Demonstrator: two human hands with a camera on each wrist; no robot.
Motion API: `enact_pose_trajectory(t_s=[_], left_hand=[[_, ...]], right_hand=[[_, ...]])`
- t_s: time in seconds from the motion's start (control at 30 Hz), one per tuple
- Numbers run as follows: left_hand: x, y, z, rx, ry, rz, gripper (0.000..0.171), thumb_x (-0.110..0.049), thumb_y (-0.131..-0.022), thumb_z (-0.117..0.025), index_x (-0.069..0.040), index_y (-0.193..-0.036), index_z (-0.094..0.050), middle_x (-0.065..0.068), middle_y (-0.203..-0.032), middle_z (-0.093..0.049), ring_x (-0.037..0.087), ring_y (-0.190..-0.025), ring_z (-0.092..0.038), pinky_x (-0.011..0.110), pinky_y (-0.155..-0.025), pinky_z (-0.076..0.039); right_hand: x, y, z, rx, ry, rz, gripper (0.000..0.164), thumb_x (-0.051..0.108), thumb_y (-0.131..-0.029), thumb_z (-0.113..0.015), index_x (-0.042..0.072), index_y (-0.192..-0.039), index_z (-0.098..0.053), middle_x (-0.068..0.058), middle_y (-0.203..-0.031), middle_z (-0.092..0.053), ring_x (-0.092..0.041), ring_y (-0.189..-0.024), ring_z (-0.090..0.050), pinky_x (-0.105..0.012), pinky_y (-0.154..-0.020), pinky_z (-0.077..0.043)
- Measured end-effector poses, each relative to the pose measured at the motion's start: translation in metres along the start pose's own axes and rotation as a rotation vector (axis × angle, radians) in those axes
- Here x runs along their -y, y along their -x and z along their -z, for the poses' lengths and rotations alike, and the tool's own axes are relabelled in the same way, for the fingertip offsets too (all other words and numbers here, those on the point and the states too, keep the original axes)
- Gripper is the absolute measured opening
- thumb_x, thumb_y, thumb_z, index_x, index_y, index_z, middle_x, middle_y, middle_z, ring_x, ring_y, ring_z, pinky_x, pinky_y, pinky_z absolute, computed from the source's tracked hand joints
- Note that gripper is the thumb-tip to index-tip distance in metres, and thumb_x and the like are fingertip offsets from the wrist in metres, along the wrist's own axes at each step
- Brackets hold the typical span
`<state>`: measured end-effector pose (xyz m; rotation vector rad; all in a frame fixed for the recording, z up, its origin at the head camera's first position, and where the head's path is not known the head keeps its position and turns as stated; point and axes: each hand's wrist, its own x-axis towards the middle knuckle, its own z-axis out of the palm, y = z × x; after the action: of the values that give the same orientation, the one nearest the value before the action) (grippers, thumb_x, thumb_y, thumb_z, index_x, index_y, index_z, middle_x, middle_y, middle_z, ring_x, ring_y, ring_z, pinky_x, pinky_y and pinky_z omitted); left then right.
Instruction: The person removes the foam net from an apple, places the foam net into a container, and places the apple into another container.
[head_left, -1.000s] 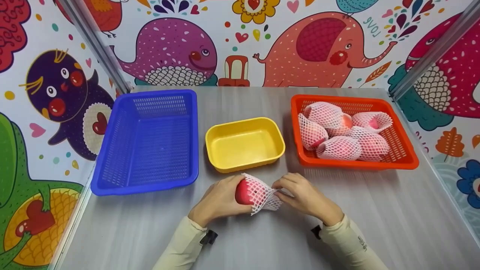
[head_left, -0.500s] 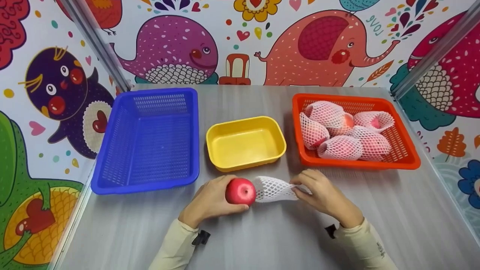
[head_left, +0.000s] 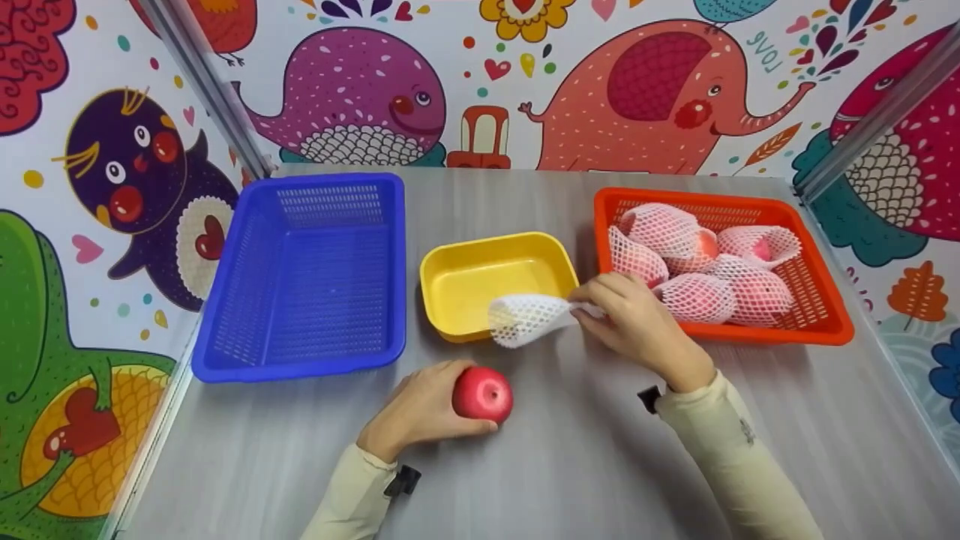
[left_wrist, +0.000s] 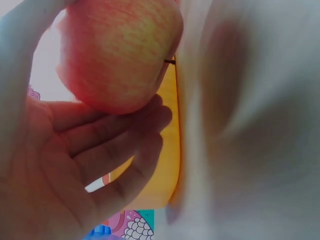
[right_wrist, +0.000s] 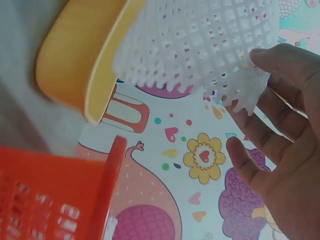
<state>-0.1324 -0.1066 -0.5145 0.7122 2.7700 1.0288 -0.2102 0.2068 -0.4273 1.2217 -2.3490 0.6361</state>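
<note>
My left hand (head_left: 427,409) holds the red apple (head_left: 484,395), fingers curved round the far side and thumb along the near side, its stem hollow turned toward my right. A second ago the white net sleeve (head_left: 525,319) covered much of it; half a second ago the two had just come apart, the net lying level with the fruit. Now the apple is fully bare, in front of the yellow tub (head_left: 457,289) and well apart from the net, and my left hand has hardly shifted. My right hand (head_left: 626,319) has gone up and away, pinching the gathered end of the net between thumb and fingers, so that its open, wider end hangs toward the left across the near edge of the tub. Whether the net touches the tub's rim I cannot tell, nor whether the apple rests on the table (head_left: 562,465) or is held just above it. I take it that the unwrapping of this one is done, leaving each hand with its own piece, neither yet put down. The orange-red basket (head_left: 787,335) holds several fruits in their nets, and the blue basket (head_left: 300,300) has none.
</note>
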Motion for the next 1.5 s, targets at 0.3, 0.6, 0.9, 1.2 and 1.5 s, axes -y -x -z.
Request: enact_pose_trajectory(t_s=[0.3, 0.6, 0.9, 1.2, 1.5], left_hand=[[0.001, 0.004, 0.000, 0.036, 0.023, -0.004, 0.078, -0.068, -0.072, -0.076, -0.015, -0.128, -0.061, -0.006, -0.110, -0.066, 0.011, -0.093, -0.062, 0.036, -0.080, -0.053], [0.000, 0.005, 0.002, 0.049, 0.019, 0.030, 0.080, -0.069, -0.072, -0.076, -0.015, -0.130, -0.062, -0.005, -0.116, -0.066, 0.013, -0.099, -0.061, 0.038, -0.085, -0.053], [-0.003, 0.004, 0.001, 0.064, 0.035, 0.033, 0.082, -0.070, -0.071, -0.076, -0.016, -0.131, -0.061, -0.006, -0.118, -0.066, 0.013, -0.103, -0.061, 0.037, -0.087, -0.053], [-0.004, 0.004, -0.001, 0.064, 0.040, 0.017, 0.080, -0.072, -0.070, -0.075, -0.017, -0.127, -0.063, -0.008, -0.111, -0.066, 0.010, -0.097, -0.061, 0.035, -0.083, -0.053], [-0.005, 0.004, 0.001, 0.059, 0.037, 0.005, 0.080, -0.073, -0.070, -0.075, -0.017, -0.127, -0.062, -0.008, -0.110, -0.066, 0.010, -0.096, -0.061, 0.035, -0.082, -0.053]], right_hand=[[-0.018, -0.028, -0.024, 0.053, -0.001, -0.120, 0.024, 0.007, -0.084, -0.081, 0.006, -0.105, -0.068, -0.007, -0.095, -0.065, -0.022, -0.084, -0.060, -0.037, -0.081, -0.055], [-0.025, -0.024, -0.039, 0.219, -0.031, -0.308, 0.028, 0.008, -0.088, -0.077, 0.008, -0.114, -0.065, -0.007, -0.105, -0.064, -0.026, -0.091, -0.064, -0.041, -0.086, -0.056], [-0.022, -0.017, -0.033, 0.246, -0.037, -0.296, 0.029, 0.007, -0.087, -0.077, 0.007, -0.114, -0.066, -0.008, -0.103, -0.064, -0.026, -0.088, -0.062, -0.039, -0.082, -0.056], [0.001, -0.004, -0.014, 0.140, 0.022, -0.172, 0.026, 0.004, -0.084, -0.078, 0.007, -0.107, -0.067, -0.008, -0.097, -0.066, -0.022, -0.083, -0.059, -0.035, -0.077, -0.055], [0.033, 0.026, -0.002, 0.080, 0.057, -0.101, 0.029, 0.008, -0.082, -0.081, 0.008, -0.107, -0.068, -0.004, -0.101, -0.065, -0.021, -0.091, -0.061, -0.037, -0.081, -0.055]])
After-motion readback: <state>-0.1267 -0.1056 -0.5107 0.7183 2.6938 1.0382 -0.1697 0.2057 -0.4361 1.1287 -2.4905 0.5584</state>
